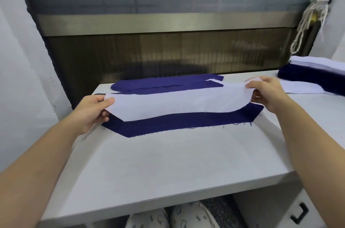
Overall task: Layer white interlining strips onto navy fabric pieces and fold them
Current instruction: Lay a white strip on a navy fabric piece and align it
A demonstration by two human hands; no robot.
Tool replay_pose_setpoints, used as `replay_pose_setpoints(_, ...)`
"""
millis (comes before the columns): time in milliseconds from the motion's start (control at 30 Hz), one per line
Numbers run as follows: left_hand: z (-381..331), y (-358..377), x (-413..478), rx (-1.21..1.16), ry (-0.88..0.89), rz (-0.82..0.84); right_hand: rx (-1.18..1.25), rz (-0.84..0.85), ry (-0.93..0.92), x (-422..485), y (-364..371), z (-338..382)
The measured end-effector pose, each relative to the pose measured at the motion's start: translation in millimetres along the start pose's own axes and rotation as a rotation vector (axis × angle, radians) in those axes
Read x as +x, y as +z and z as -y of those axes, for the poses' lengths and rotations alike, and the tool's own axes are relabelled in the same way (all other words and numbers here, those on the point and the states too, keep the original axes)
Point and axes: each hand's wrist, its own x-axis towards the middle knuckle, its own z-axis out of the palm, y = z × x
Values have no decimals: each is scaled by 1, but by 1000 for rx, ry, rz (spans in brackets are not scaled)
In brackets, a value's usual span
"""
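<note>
Head view, left hand [91, 110] and right hand [268, 93] pinching white interlining strip [168, 104] ends, over navy fabric piece [168, 125]

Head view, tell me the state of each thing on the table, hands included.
White strip: held by both ends over the navy piece.
Navy piece: flat on the table, far half covered.
Left hand: pinches the strip's left end.
Right hand: pinches the strip's right end.
Navy pile behind: lying flat.
Right stack: white layers on navy.
</note>
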Motion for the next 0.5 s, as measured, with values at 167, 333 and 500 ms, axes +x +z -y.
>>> replay_pose_setpoints(167, 5, 1, -3, 587, 185, 35, -536, 36, 33, 0, 3, -13)
replay_pose_setpoints(333, 2, 2, -7, 728, 261, 50, -657, 30, 15, 4, 2, -20)
replay_pose_setpoints(500, 2, -1, -6, 785, 260, 64, -669, 20, 26, 8, 2, -23)
